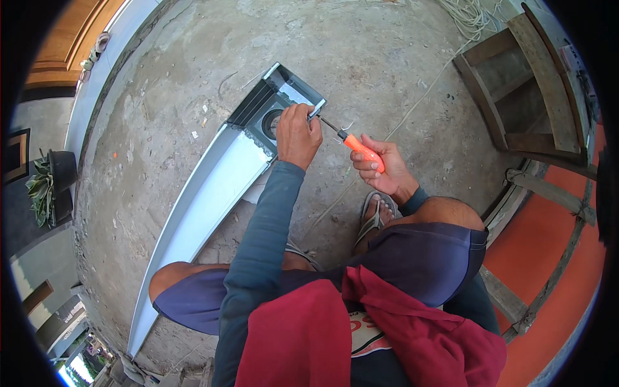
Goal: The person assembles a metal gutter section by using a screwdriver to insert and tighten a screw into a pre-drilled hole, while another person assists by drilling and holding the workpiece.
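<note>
Left hand (298, 137) is gripping the wall of the grey box-shaped end (248, 106) on a long white trough-shaped gutter (206, 193) lying on rough grey concrete floor (361, 64), while right hand (382, 164), apart, is clamping an orange-handled, thin dark-shafted tool (364, 153), tip meeting the box's edge.

You are getting soft, diffuse daylight that is spreading evenly over the floor (167, 71). The trough (200, 200) is giving you a pale, bluish sheen, while the box (248, 106) is looking darker inside. Gentle shade is pooling beneath your legs (451, 213) and around the sandal (371, 222). At lower left, a bright patch (66, 376) is blowing out. Your hands (300, 135) and the handle (364, 153) are appearing sharp; rim details are softening. The fisheye is bowing the trough, and black is swallowing the corners.
</note>
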Motion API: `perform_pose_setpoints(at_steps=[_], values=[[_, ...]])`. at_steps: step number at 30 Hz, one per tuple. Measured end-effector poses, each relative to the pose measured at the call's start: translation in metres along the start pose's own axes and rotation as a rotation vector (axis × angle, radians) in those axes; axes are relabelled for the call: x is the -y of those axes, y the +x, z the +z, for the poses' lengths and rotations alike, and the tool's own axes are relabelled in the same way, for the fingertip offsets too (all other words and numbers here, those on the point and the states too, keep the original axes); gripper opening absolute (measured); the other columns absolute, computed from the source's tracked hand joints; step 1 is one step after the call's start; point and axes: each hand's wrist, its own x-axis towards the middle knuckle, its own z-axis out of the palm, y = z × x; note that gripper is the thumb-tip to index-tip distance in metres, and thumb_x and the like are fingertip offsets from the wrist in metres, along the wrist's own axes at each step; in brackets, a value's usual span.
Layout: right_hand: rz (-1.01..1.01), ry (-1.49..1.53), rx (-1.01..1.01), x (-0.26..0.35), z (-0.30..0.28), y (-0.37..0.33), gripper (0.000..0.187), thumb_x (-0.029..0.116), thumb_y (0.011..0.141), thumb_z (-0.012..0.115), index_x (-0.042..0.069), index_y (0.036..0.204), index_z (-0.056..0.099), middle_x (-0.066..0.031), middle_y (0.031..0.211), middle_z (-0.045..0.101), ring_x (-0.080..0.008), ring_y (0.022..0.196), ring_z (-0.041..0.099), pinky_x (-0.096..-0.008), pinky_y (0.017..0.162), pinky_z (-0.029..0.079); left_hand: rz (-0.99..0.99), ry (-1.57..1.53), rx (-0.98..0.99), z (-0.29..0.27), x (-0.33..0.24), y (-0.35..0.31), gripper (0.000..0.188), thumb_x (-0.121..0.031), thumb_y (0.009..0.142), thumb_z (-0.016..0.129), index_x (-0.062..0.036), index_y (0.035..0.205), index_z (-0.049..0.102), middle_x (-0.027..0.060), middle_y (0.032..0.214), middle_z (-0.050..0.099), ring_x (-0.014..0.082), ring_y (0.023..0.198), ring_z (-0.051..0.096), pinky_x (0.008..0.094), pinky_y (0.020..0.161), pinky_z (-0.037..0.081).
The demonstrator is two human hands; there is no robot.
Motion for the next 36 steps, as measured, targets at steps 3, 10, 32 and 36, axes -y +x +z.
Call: perform_pose_setpoints(at_steps=[3,10,32,36], values=[[-0.172,-0.303,-0.033,0.002,0.004,0.001,0.022,0.021,0.102,0.055,0.005,0.117,0.059,-0.0041,0.077,0.057,-0.0084,0.048,0.045,-0.0267,0.041,0.037,-0.041,0.006,0.066,-0.005,0.000,0.001,0.015,-0.001,0.077,0.066,0.0009,0.091,0.063,0.0169,0.085,0.063,0.0360,0.086,0.061,0.0457,0.078,0.048],[0.010,-0.088,0.093,-0.001,-0.004,0.010,0.025,0.025,0.103,0.055,0.006,0.120,0.056,-0.0008,0.072,0.053,-0.0072,0.048,0.045,-0.0250,0.040,0.037,-0.012,-0.014,0.000,-0.002,-0.002,0.000,0.015,-0.001,0.078,0.066,0.0010,0.092,0.064,0.0173,0.087,0.063,0.0360,0.087,0.061,0.0456,0.079,0.048],[-0.422,-0.561,-0.079,-0.003,-0.002,0.005,0.023,0.009,0.098,0.062,0.003,0.120,0.060,-0.0022,0.079,0.061,-0.0139,0.059,0.058,-0.0311,0.051,0.043,-0.020,-0.046,0.021,-0.007,0.000,0.000,0.017,-0.004,0.077,0.070,0.0007,0.093,0.066,0.0172,0.089,0.066,0.0366,0.086,0.063,0.0443,0.077,0.049],[-0.601,-0.763,-0.105,-0.007,0.002,0.006,0.026,0.006,0.097,0.063,0.003,0.122,0.059,-0.0012,0.079,0.059,-0.0137,0.059,0.058,-0.0307,0.050,0.043,-0.015,-0.058,0.040,-0.010,0.001,-0.001,0.018,0.000,0.076,0.066,0.0002,0.094,0.064,0.0173,0.088,0.063,0.0357,0.086,0.060,0.0451,0.079,0.049]])
